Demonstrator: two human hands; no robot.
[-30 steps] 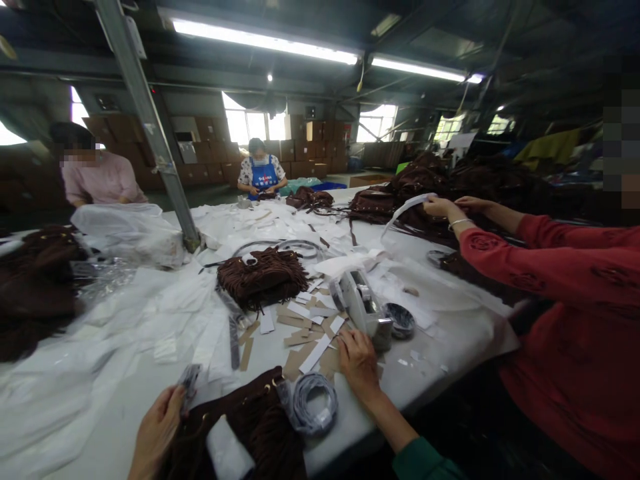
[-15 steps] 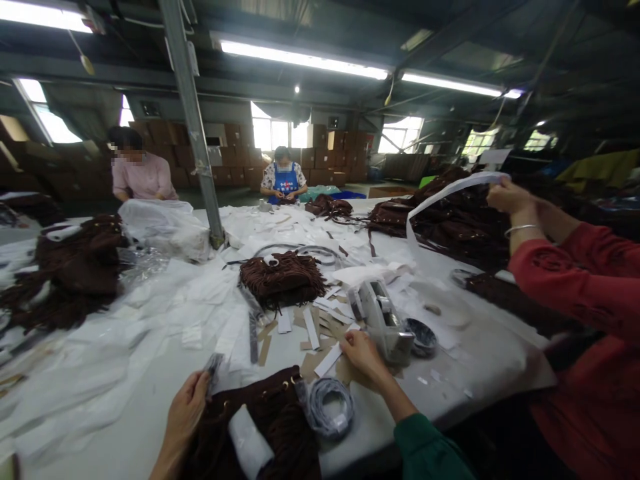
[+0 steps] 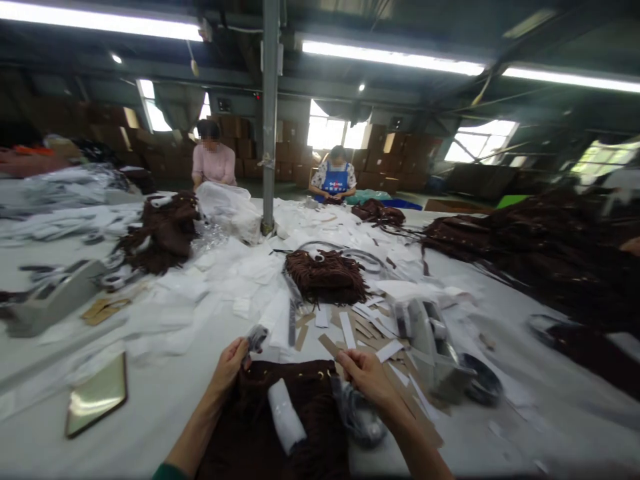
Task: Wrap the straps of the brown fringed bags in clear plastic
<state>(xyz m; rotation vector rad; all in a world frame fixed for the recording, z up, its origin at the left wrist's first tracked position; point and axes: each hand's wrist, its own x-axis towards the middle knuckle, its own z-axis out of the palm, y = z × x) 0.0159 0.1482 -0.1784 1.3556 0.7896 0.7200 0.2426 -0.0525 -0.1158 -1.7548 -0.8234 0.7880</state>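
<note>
A dark brown fringed bag [image 3: 250,427] lies on the table right in front of me, with a white paper roll [image 3: 286,415] resting on it. My left hand [image 3: 229,363] is closed on a small grey wrapped piece [image 3: 257,337] at the bag's upper left corner. My right hand [image 3: 367,375] pinches a brown paper strip [image 3: 331,347] near the bag's upper right corner. A grey coiled strap [image 3: 363,417] lies just under my right wrist. More white and brown strips [image 3: 347,329] are scattered beyond the hands.
A tape dispenser [image 3: 430,347] and a tape roll [image 3: 483,385] stand right of my hand. Another fringed bag [image 3: 326,277] lies farther back. A phone [image 3: 96,395] lies at left. Brown bags [image 3: 540,260] pile at right. Two people [image 3: 214,159] work across the table beside a metal post [image 3: 269,113].
The view has swung left, so the person in red at right is out of sight. My right hand has lifted off the table with a strip; my left hand has moved up and inward.
</note>
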